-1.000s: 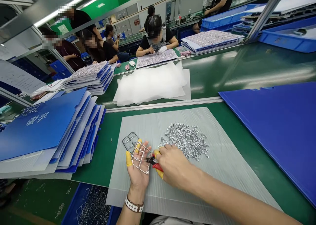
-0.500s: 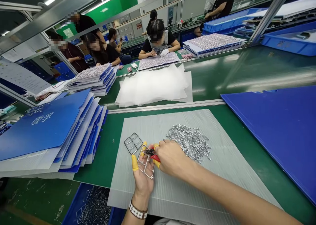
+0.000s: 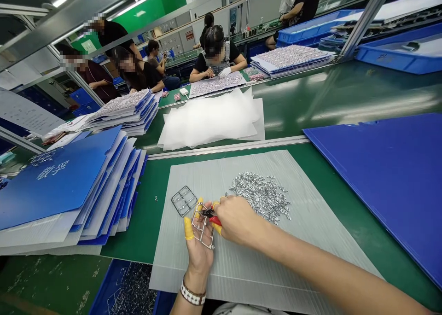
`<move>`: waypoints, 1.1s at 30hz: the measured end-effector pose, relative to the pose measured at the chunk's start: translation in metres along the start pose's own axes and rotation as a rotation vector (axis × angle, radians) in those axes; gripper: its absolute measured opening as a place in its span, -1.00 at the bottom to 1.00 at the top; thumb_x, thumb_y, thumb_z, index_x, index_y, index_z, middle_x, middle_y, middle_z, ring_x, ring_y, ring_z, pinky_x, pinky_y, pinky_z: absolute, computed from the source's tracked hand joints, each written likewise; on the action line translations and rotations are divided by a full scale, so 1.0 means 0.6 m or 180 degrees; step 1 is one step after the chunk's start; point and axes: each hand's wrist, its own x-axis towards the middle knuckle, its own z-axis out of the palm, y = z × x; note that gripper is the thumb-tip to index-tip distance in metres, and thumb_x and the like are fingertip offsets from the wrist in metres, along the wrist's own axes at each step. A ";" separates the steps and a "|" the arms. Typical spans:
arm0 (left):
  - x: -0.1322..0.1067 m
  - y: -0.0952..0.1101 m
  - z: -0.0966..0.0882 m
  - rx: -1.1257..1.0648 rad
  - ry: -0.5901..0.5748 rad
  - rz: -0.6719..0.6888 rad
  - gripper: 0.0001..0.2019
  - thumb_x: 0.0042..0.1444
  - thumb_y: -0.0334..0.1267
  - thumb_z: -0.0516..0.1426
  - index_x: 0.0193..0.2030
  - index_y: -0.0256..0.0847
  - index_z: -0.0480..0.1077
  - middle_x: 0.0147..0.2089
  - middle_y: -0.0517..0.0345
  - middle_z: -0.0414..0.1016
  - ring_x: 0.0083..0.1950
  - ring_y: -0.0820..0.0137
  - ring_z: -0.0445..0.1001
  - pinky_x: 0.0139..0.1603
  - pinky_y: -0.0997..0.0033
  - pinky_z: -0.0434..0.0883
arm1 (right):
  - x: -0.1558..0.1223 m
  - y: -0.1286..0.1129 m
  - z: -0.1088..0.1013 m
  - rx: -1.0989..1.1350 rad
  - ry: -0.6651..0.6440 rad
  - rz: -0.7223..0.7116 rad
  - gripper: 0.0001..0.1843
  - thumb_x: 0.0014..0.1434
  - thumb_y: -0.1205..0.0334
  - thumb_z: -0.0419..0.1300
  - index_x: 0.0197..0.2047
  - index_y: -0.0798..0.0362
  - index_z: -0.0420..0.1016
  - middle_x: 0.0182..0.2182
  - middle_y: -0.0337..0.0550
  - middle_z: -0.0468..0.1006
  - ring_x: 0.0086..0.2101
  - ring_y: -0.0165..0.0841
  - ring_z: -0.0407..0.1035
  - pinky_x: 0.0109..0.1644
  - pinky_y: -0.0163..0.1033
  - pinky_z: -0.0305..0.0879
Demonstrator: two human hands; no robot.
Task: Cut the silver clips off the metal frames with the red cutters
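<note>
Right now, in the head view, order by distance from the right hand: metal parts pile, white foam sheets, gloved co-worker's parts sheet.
1. Metal parts pile, just beyond the right hand holding the cutters.
2. White foam sheets, past the rail.
3. Co-worker's parts sheet, farthest across.

The top blue sheet (image 3: 81,165) of the stack on the left carries two white Chinese characters; the second looks like 学, the first is unclear. The small red sign (image 3: 189,33) on the far wall is too small to read.

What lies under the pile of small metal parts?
The pile of small metal parts lies on the grey corrugated sheet, over the green table. The right hand hides its near left edge.
</note>
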 end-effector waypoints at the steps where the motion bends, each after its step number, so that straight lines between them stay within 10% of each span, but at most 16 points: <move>1: 0.000 0.000 -0.001 0.0008 0.0002 0.0015 -0.48 0.14 0.13 0.00 0.04 -0.19 0.44 0.05 -0.04 0.47 0.08 0.21 0.41 0.06 0.29 0.35 | 0.000 0.001 -0.001 0.0000 -0.0002 -0.0016 -0.79 0.12 0.17 0.13 -0.25 0.12 0.47 -0.44 -0.02 0.53 -0.42 -0.20 0.46 -0.40 -0.23 0.25; 33: 0.000 0.001 -0.001 0.0042 0.0175 0.0029 -0.42 0.13 0.20 -0.05 0.04 -0.20 0.44 0.11 -0.09 0.43 0.02 0.19 0.44 0.02 0.22 0.36 | -0.019 -0.029 0.001 0.0122 -0.0187 -0.0281 -0.80 0.07 0.25 0.17 -0.24 0.17 0.48 -0.41 0.04 0.54 -0.40 -0.19 0.47 -0.41 -0.23 0.20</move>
